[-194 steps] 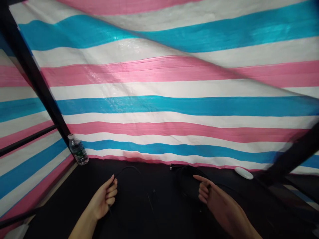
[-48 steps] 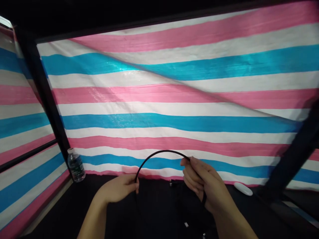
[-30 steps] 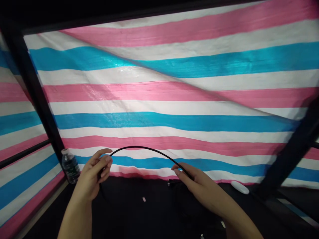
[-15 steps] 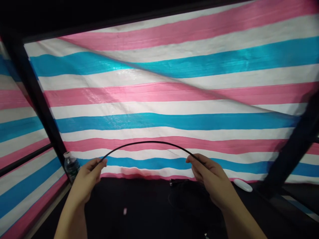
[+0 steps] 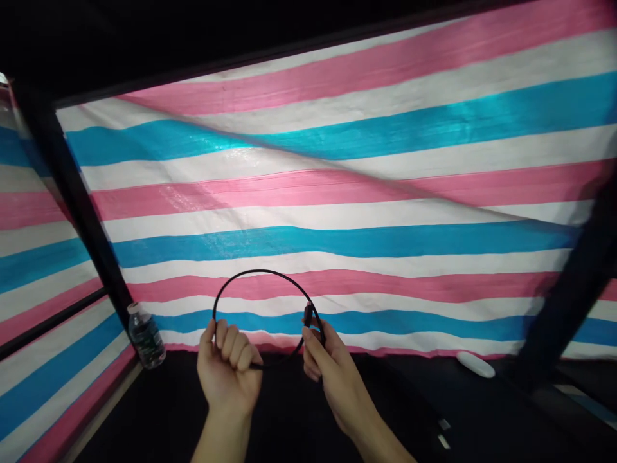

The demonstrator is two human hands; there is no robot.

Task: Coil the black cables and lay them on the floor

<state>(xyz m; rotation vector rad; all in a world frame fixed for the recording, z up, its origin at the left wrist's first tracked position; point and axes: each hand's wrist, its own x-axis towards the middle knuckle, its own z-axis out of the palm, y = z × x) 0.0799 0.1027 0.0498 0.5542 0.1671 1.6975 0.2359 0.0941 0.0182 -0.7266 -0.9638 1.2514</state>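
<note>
Black cable held up over the dark desk, at six o'clock in the view, bent into a roughly round loop, its upper arc standing out against the striped sheet behind. Left hand at the loop's eight o'clock: fingers curled into a fist round the cable, thumb side up; a lower run of cable shows at its four o'clock edge and crosses toward the other hand. Right hand at the loop's four o'clock: thumb and fingers closed narrowly on the cable; a dark plug-like end sticks up there, close against the loop; exact type too small to tell. Clear bottle upright, slightly tilted, at nine o'clock from the loop, by the foot of the left post. White rounded object between three and four o'clock, near the sheet's lower edge and just beside the right post. Two small pale pieces at four o'clock on the desk, one just above the other; cannot tell what they belong to.
</note>
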